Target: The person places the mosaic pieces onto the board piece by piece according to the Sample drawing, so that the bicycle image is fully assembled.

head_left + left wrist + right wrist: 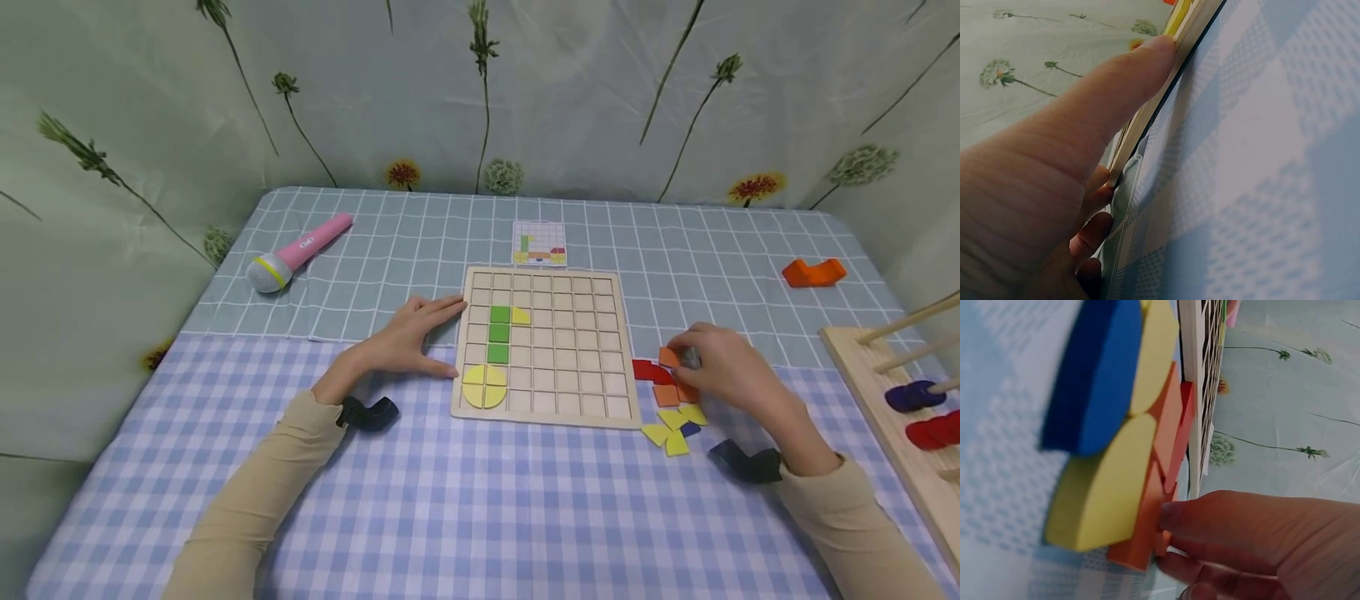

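Pink with a grey head, a toy microphone [300,252] lies at the far left of the cloth-covered desk [450,500]. Nearer and to its right, the left hand [412,337] is best kept pressing lightly, so the wooden grid board [551,358] cannot slide; its grip is spread wide, thumb and fingertips touching the board's left edge, grasping nothing. On the board's left side, three green squares [498,332] form a column, a yellow quarter-circle [521,316] sits right of the farthest, and a yellow disc [474,396] of four quarters fills the near left. A pattern card [539,242] lies just beyond the far edge. Right of the board, picking from the loose heap [677,442] seems the step in hand: lifting straight up by the edges should leave neighbours undisturbed. The right hand's [720,364] grip is nearly closed, thumb and finger pinching an orange piece [668,357] at the heap's far side. Farther right are an orange block [814,273] and a wooden bead frame [873,392].
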Motion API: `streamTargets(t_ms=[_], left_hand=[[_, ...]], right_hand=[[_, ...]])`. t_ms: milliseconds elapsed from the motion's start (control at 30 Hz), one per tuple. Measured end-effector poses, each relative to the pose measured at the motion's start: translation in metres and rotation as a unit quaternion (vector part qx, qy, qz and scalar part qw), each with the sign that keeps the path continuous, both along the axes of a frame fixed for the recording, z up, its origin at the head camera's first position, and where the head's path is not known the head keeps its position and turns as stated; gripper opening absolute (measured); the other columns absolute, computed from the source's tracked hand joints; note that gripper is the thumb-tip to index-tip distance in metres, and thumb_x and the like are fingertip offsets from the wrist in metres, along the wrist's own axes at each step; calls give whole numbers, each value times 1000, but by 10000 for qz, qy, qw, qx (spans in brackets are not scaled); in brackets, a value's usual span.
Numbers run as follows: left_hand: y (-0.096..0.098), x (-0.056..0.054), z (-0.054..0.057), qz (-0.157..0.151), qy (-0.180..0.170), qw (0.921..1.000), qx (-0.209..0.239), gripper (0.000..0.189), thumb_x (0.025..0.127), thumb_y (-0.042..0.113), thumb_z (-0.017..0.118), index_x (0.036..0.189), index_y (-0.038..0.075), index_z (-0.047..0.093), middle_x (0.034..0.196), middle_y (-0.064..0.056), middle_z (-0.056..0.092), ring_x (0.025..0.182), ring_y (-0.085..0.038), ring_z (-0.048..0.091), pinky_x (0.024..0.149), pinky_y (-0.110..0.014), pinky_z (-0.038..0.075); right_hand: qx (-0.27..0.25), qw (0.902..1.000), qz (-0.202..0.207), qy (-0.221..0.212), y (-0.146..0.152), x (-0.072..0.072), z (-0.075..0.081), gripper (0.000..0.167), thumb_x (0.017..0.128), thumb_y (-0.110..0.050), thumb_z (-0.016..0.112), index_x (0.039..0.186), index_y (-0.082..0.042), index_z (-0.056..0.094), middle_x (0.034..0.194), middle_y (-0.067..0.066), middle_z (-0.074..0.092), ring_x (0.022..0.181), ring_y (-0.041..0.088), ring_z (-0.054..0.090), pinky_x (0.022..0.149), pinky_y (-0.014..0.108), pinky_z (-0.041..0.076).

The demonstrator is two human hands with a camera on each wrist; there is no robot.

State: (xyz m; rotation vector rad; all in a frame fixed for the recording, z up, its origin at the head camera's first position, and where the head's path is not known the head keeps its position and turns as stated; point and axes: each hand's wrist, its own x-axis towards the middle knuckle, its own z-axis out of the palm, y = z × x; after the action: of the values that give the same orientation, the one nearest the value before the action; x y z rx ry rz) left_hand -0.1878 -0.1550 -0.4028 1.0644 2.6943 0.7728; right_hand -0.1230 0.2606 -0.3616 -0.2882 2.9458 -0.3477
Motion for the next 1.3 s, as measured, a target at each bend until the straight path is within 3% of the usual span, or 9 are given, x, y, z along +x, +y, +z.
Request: streamTargets(t_ms=[267,467,833,1100,1300], left_hand=[[1,1,3,84,-273,9994,-219,101,68,43,81,148,12,28,156,-7,25,116,-25,33,96,-43,28],[1,0,3,104,-267,9993,-255,100,69,43,80,148,12,29,156,-6,25,116,-26,34,95,-43,28],[2,1,5,29,-208,9996,-180,101,68,42,81,148,11,29,156,-9,26,118,-27,34,95,-44,28],[1,-1,6,187,-268,9989,-323,101,68,45,80,149,15,27,156,-5,26,116,-25,34,96,-43,29],[2,0,7,140,-351,9987,-339,100,69,44,79,149,14,27,157,-6,25,116,-26,34,95,-44,29]], right_hand=[[-96,9998,63,174,2,-2,-3,30,80,-12,70,105,3,68,97,20,66,85,28,55,80,48,50],[-72,9996,99,252,2,-2,-3,29,79,-12,71,103,3,69,89,16,67,78,24,54,75,44,51],[-48,9977,224,640,-1,2,2,27,80,-14,69,101,2,70,90,17,67,77,24,55,72,43,50],[-276,9921,463,1137,-13,8,8,26,79,-12,71,102,0,70,90,15,67,75,23,56,68,39,51],[-416,9855,638,1516,-21,14,11,23,77,-10,72,99,-3,72,90,12,67,71,20,54,59,30,47]])
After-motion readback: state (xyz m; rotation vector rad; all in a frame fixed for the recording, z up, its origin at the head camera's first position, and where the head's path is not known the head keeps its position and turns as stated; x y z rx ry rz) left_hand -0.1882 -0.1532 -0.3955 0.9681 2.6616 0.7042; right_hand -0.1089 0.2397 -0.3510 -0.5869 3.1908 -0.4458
